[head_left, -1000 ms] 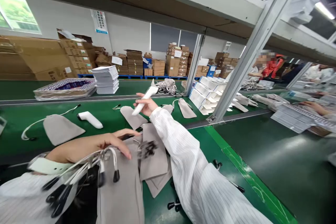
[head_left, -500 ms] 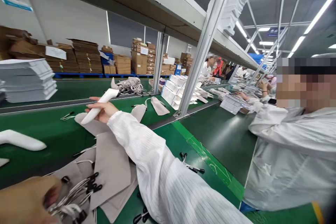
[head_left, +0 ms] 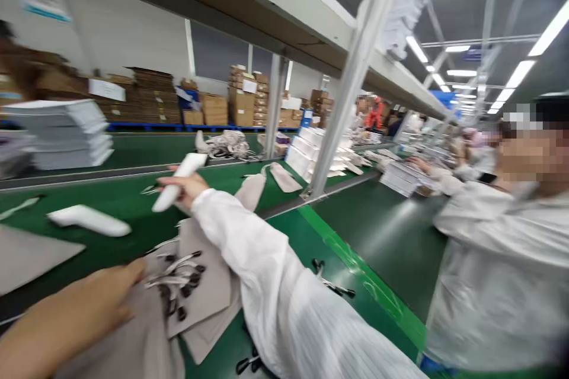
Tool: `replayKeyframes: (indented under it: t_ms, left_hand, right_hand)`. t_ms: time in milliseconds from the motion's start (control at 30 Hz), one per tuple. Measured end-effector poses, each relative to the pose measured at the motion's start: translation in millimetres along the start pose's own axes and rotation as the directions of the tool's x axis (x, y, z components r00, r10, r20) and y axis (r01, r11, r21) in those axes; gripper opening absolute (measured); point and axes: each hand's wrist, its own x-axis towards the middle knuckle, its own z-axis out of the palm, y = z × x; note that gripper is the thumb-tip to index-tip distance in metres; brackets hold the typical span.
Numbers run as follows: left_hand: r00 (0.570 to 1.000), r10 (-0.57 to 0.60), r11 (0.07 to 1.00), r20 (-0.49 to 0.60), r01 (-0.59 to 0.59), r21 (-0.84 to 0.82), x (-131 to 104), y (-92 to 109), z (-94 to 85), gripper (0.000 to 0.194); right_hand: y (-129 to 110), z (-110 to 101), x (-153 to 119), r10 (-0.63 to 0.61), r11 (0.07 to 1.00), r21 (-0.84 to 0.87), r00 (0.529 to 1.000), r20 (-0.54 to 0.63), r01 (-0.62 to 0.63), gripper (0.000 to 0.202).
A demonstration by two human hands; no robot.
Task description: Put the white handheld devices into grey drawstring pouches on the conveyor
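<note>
My right hand [head_left: 191, 186], in a white striped sleeve, is closed round a white angled device [head_left: 180, 182] above the green belt [head_left: 146, 219]. At the lower left my left hand [head_left: 84, 308] lies over grey drawstring pouches [head_left: 202, 284], its fingers blurred and partly hidden, so its hold is unclear. White cords with black ends [head_left: 182, 281] lie bunched on the pouches beside it. A second white device [head_left: 89, 219] rests on the belt at the left, near another grey pouch [head_left: 31, 254].
A metal post [head_left: 342, 95] and an overhead shelf [head_left: 284, 6] stand ahead. White boxes [head_left: 306, 151] are beside the post, a paper stack [head_left: 66, 133] at the left. A person in white [head_left: 498, 260] works at the right.
The second white device and a grey pouch have come further into view at the left. My left hand has moved right over the pouches. My right hand still holds its device.
</note>
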Motion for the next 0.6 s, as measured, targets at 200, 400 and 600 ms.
replayKeyframes:
  t_ms: [200,400,600]
  left_hand:
    - [0.974,-0.102,0.969,0.204,0.05,0.242,-33,19,-33.4,0.022]
    - [0.959,0.141,0.947,-0.245,-0.058,0.316,-70,-6,-1.2,0.03]
    - [0.884,0.297,0.929,-0.361,-0.179,0.324,-77,-29,2.4,0.042]
  right_hand:
    - [7,-6,2,-0.143,0.99,0.001,0.983,-0.111,0.144,0.044]
    - [-19,-1,-12,-0.236,0.971,-0.075,0.964,-0.122,0.228,0.05]
    - [-30,17,-43,-0.204,0.976,0.093,0.973,0.105,0.194,0.032]
